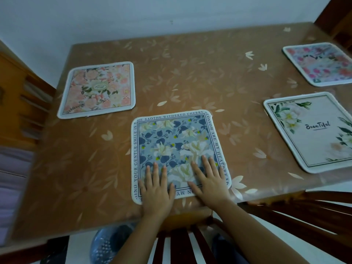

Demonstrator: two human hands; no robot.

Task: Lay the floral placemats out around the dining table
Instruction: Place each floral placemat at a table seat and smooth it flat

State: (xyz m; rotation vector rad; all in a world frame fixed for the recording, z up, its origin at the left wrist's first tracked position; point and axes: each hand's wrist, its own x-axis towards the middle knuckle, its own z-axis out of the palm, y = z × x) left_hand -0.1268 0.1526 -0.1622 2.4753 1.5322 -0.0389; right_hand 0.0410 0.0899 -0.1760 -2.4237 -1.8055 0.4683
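I am pressing both palms flat on the blue floral placemat point(171, 138) at lower centre of the frame. My left hand point(156, 189) and right hand point(209, 180) are lying with fingers straight and spread, gripping nothing. I judge this is smoothing it and squaring it to the near edge of the dining table point(190, 73). I am counting four placemats: this one, a peach one point(97, 90) at upper left, a white "Beautiful" one point(312, 130) at right, and a pink-and-lilac one point(322, 63) at upper right.
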